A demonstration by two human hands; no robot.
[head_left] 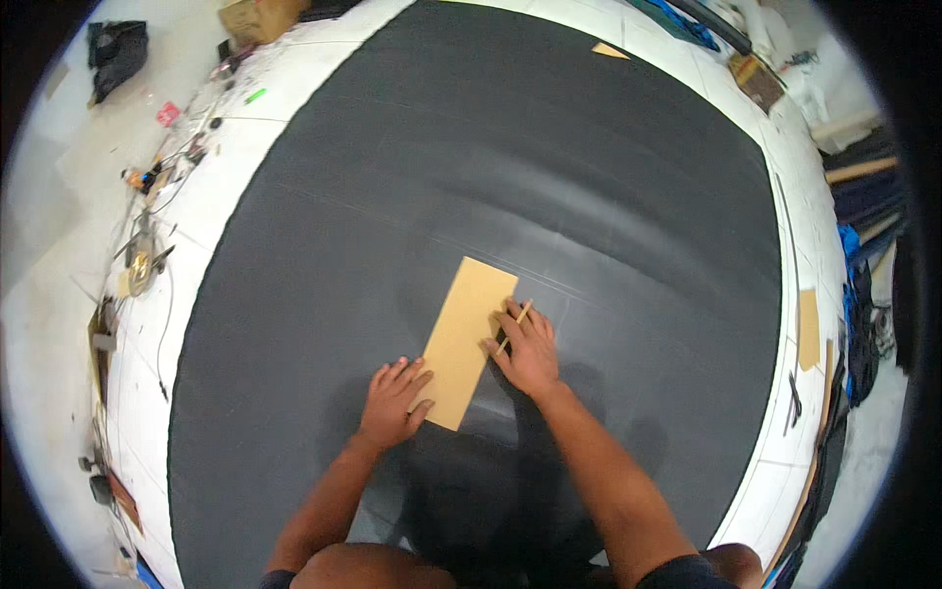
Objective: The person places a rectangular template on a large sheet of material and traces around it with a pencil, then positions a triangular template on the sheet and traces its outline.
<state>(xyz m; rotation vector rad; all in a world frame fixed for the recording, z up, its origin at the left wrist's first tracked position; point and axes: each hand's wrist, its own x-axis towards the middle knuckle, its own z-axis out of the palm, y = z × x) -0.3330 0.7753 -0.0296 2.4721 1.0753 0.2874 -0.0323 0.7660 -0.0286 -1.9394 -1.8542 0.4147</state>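
A tan cardboard rectangle (467, 334) lies flat on a large dark grey sheet of material (510, 177) spread over a white table. My left hand (393, 401) presses flat on the card's lower left edge, fingers spread. At the card's right edge, my right hand (527, 349) grips a thin light-coloured pencil-like stick (517, 322) with its tip against the card's edge. Faint straight lines cross the dark sheet near the card's upper end.
The white table (235, 147) carries tools, wires and small parts along its left edge. A small tan card piece (609, 50) lies at the far side, another tan piece (808, 329) at the right, with scissors (793, 398) near it.
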